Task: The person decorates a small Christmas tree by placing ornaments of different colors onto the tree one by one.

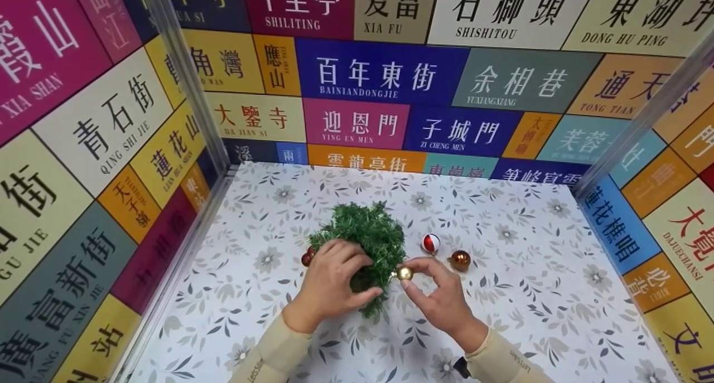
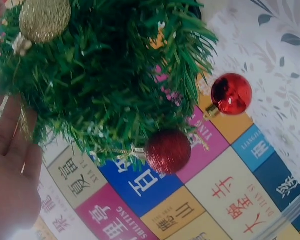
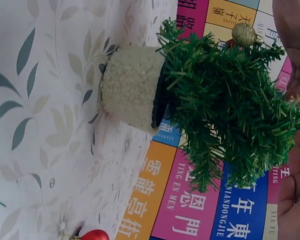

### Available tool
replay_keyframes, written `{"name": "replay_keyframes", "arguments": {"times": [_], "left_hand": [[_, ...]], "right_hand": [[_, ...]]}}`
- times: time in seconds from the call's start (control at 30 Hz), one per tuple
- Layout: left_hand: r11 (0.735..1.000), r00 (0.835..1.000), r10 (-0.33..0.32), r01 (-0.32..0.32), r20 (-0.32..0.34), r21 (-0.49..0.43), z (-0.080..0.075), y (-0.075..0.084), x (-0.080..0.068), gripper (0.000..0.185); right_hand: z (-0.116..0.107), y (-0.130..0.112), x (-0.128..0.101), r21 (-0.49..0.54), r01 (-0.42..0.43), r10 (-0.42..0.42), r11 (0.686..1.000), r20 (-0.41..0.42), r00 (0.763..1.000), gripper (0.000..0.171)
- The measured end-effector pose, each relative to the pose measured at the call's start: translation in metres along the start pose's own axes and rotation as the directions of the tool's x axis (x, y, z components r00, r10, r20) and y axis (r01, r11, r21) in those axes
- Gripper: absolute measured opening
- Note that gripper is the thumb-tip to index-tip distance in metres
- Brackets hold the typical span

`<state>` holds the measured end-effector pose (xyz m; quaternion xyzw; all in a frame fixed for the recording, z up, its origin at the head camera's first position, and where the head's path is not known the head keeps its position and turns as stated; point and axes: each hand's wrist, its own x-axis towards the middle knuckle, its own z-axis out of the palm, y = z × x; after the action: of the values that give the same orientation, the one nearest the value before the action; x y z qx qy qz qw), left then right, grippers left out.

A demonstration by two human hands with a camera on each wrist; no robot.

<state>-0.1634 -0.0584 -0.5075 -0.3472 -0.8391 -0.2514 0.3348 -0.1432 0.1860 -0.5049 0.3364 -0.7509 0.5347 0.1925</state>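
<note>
The floral-patterned table (image 1: 502,294) fills the space between walls of coloured street-name panels (image 1: 385,71); near its middle stands a small artificial Christmas tree (image 1: 368,232), whose pale fleecy base (image 3: 131,90) shows only in the right wrist view. The left hand (image 1: 329,282) is cupped round the near left side of the tree, fingers curled into the green needles and steadying it; the right hand (image 1: 440,294) pinches a small gold bauble (image 1: 405,273) between thumb and fingertips, holding it against the near right edge of the branches.

The step in hand, as I judge it, is hanging this gold bauble; whether its loop has already caught a twig cannot be told from here, since the fingers hide it. The next move calls for a fine touch: the loop slipped over a branch tip while the left hand keeps the light tree from tipping.

Already on the tree are a glittery gold ball (image 2: 44,19) and, on its left, two red baubles (image 1: 307,257); lying on the table just right of the tree are a red-and-white ball (image 1: 430,243) and, nearer the right hand, a copper ball (image 1: 460,260).
</note>
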Motion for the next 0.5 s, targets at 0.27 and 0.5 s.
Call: {"name": "replay_keyframes", "arguments": {"times": [0.27, 0.5], "left_hand": [[0.999, 0.999, -0.019, 0.018, 0.044, 0.032, 0.010, 0.010, 0.001, 0.044], [1.000, 1.000, -0.004, 0.004, -0.003, -0.008, 0.015, 0.013, 0.001, 0.014]], "right_hand": [[0.005, -0.010, -0.002, 0.070, -0.092, 0.090, 0.993, 0.032, 0.995, 0.025], [0.006, -0.008, -0.003, 0.084, -0.087, 0.086, 0.993, 0.019, 0.996, 0.025]]}}
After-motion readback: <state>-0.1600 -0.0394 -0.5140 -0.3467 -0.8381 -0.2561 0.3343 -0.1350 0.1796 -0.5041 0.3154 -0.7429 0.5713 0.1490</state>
